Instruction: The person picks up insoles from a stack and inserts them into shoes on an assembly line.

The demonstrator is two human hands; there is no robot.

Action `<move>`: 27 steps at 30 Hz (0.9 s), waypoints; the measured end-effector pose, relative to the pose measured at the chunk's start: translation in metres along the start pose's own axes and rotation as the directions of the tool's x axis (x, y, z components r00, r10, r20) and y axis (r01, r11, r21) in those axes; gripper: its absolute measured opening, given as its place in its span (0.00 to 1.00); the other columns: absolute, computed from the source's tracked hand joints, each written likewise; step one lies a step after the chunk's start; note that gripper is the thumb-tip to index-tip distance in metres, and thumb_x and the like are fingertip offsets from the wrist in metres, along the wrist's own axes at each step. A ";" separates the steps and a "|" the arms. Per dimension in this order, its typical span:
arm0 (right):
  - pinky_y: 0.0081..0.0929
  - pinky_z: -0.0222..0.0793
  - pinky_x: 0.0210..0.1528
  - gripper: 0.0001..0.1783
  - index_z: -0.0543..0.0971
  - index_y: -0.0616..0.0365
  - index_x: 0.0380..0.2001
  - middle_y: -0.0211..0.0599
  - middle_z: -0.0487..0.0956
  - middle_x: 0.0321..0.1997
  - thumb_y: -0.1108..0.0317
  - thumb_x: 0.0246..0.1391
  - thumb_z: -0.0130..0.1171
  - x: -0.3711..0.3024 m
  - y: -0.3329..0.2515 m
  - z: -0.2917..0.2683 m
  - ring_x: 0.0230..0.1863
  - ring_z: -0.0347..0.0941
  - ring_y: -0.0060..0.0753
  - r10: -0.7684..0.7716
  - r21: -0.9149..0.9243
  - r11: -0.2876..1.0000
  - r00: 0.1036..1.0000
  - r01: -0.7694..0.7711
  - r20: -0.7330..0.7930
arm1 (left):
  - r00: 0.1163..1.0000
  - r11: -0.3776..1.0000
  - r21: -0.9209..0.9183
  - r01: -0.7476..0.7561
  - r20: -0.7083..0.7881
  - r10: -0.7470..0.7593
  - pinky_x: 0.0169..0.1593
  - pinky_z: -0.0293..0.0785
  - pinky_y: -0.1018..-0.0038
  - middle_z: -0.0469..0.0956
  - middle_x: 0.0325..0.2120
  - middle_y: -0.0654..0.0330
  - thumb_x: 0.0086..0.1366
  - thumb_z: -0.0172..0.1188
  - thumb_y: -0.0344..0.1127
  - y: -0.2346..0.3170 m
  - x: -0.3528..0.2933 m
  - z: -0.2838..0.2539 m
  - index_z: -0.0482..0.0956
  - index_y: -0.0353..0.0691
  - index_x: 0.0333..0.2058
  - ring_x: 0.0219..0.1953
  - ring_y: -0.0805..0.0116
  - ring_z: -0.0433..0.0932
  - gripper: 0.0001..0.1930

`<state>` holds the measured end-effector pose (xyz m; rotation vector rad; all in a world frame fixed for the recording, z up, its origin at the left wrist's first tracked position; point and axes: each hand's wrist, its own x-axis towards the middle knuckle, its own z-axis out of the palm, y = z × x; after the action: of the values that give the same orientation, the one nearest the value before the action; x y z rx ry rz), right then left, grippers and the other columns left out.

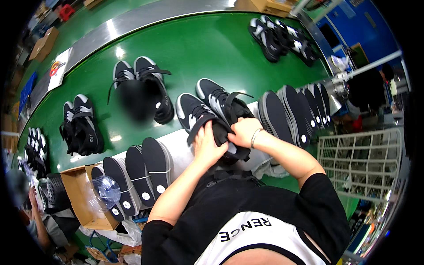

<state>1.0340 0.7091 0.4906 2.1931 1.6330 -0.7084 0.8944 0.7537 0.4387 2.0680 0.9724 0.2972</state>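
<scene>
A black sneaker with a grey toe and a strap lies in front of me, its heel toward my body. My left hand is closed around the left side of its collar, close to the strap. With bent fingers my right hand grips the right edge of the shoe's opening; its fingertips are partly hidden. Touching this shoe on the right is its matching sneaker, whose heel end is partly behind my right hand. What lies deep inside the held shoe is hard to make out.
Insole stacks line the near edge on the left, with more insoles to the right. Other sneaker pairs stand on the green tabletop. A cardboard box is at left, a white wire rack at right.
</scene>
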 end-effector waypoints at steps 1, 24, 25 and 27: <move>0.36 0.68 0.38 0.20 0.79 0.56 0.27 0.47 0.75 0.30 0.51 0.44 0.48 -0.015 -0.001 0.012 0.33 0.73 0.44 -0.012 0.001 1.000 0.999 0.012 -0.042 | 0.999 0.997 0.078 0.015 0.033 -0.017 0.56 0.49 0.57 0.50 0.54 0.45 0.38 0.62 0.41 0.002 -0.007 0.004 0.50 0.36 0.54 0.56 0.45 0.49 0.44; 0.30 0.64 0.39 0.15 0.73 0.59 0.24 0.40 0.72 0.29 0.61 0.35 0.62 -0.082 0.130 0.077 0.36 0.68 0.38 0.463 0.501 0.863 0.502 -0.067 -0.731 | 0.989 0.956 -0.254 -0.145 -0.047 0.137 0.28 0.67 0.75 0.75 0.19 0.54 0.53 0.55 0.40 -0.012 0.032 -0.019 0.76 0.32 0.27 0.22 0.68 0.74 0.14; 0.27 0.65 0.36 0.09 0.73 0.60 0.20 0.41 0.72 0.29 0.66 0.37 0.60 -0.091 0.111 0.056 0.34 0.69 0.36 0.494 0.606 0.794 0.525 0.052 -0.693 | 0.995 0.953 -0.287 -0.095 -0.006 0.097 0.27 0.66 0.76 0.75 0.18 0.55 0.53 0.55 0.40 -0.017 0.033 -0.019 0.76 0.31 0.27 0.21 0.72 0.72 0.14; 0.26 0.67 0.32 0.07 0.73 0.60 0.20 0.41 0.72 0.30 0.68 0.39 0.57 -0.110 0.077 0.023 0.32 0.71 0.37 0.153 0.369 0.874 0.542 0.315 -0.826 | 0.998 0.930 -0.364 -0.059 -0.017 0.056 0.27 0.65 0.77 0.74 0.17 0.58 0.54 0.55 0.39 -0.019 0.031 -0.017 0.75 0.31 0.26 0.20 0.75 0.69 0.14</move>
<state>1.0784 0.5860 0.5298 3.1602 2.1699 0.0327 0.8965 0.7934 0.4317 1.7564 0.7920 0.4777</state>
